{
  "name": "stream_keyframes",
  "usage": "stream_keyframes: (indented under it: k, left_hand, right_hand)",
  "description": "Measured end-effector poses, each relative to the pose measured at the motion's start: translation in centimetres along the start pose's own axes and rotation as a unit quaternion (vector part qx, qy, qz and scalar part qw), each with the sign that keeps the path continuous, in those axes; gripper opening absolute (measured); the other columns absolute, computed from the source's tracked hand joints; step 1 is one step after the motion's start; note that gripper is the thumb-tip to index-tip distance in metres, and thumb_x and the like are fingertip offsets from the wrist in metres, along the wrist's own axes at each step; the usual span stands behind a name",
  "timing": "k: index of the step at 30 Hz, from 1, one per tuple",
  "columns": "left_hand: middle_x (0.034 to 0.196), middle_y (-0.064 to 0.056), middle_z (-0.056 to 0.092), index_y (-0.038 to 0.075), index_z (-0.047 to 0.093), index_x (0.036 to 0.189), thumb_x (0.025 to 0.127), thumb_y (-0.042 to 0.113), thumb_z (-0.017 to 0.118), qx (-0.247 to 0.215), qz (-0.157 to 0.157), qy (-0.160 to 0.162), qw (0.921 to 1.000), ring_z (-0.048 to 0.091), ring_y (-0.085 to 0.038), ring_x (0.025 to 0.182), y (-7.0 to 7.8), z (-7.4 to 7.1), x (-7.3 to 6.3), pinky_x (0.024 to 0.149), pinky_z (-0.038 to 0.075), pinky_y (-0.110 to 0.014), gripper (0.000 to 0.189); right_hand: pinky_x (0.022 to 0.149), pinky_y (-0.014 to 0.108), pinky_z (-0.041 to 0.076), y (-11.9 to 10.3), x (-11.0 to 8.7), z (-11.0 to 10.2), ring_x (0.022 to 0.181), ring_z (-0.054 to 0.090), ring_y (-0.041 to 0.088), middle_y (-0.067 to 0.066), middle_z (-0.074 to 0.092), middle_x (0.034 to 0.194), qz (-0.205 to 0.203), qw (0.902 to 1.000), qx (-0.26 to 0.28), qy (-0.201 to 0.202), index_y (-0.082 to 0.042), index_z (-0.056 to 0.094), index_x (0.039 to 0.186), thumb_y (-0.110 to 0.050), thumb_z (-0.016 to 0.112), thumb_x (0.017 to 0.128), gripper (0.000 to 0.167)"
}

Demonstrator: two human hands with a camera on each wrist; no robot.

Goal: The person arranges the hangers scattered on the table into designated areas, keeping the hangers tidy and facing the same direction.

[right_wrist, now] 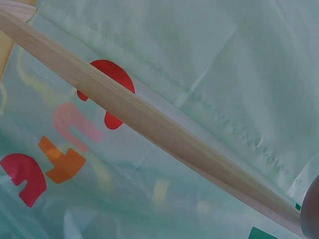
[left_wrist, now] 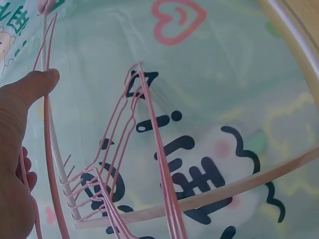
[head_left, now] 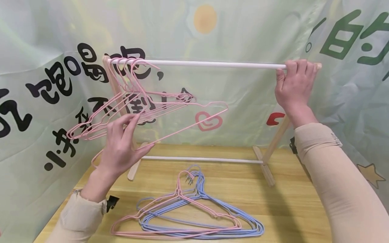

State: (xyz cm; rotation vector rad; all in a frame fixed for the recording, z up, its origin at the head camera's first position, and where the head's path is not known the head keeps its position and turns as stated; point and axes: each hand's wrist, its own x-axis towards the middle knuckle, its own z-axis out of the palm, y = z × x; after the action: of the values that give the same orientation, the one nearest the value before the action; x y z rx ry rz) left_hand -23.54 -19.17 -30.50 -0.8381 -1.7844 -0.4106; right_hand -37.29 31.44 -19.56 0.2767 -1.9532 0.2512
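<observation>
Fingers (head_left: 129, 128) round slim, perhaps coated hanger (left_wrist: 49, 144).

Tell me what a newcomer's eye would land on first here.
Probably the pink hangers bunched at the left end of the upper white rail, where the left hand holds the nearest one. The right hand, gripping that rail near its other end, likely comes next. Below, the pile of blue and pink hangers on the wooden table would stand out too.
</observation>
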Motion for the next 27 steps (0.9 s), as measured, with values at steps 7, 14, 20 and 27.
stream_keyframes:
  k: [7, 14, 20, 27]
  left_hand:
    - [0.134, -0.034, 0.051, -0.008, 0.046, 0.15, 0.07, 0.026, 0.09, 0.032, 0.005, -0.02, 0.9993, 0.047, -0.05, 0.108, -0.9, 0.0, 1.6, 0.087, 0.035, -0.059, 0.097]
    - [0.135, -0.031, 0.051, -0.01, 0.049, 0.146, 0.061, 0.018, 0.099, 0.069, -0.001, -0.046, 0.9966, 0.049, -0.05, 0.113, -2.0, 0.2, 2.9, 0.092, 0.038, -0.059, 0.103]
    - [0.135, -0.032, 0.049, -0.011, 0.048, 0.146, 0.063, 0.021, 0.1, 0.105, -0.008, -0.091, 0.9903, 0.048, -0.05, 0.112, -2.9, 0.4, 3.6, 0.093, 0.042, -0.057, 0.103]
    - [0.138, -0.032, 0.048, -0.01, 0.048, 0.147, 0.061, 0.022, 0.102, 0.12, -0.031, -0.119, 0.9851, 0.046, -0.049, 0.111, -3.6, 0.9, 3.9, 0.091, 0.042, -0.056, 0.106]
  right_hand:
    - [0.119, 0.059, 0.013, -0.1, 0.2, 0.0, 0.112, 0.036, 0.047, 0.026, 0.042, 0.115, -0.002, 1.0, -0.001, 0.001, 0.0, 0.046, 0.121, -0.051, 0.029, 0.11, 0.055]
    - [0.119, 0.059, 0.012, -0.1, 0.2, 0.1, 0.112, 0.036, 0.047, 0.026, 0.043, 0.115, 0.0, 1.0, -0.002, 0.0, 0.0, 0.046, 0.121, -0.052, 0.029, 0.11, 0.055]
    - [0.119, 0.058, 0.013, -0.1, 0.1, 0.0, 0.113, 0.036, 0.047, 0.026, 0.043, 0.115, 0.001, 1.0, -0.002, 0.0, 0.0, 0.046, 0.121, -0.052, 0.029, 0.11, 0.055]
    - [0.119, 0.059, 0.013, 0.1, 0.0, 0.0, 0.112, 0.036, 0.047, 0.027, 0.043, 0.114, -0.002, 1.0, -0.005, 0.002, 0.0, 0.046, 0.121, -0.051, 0.03, 0.11, 0.055]
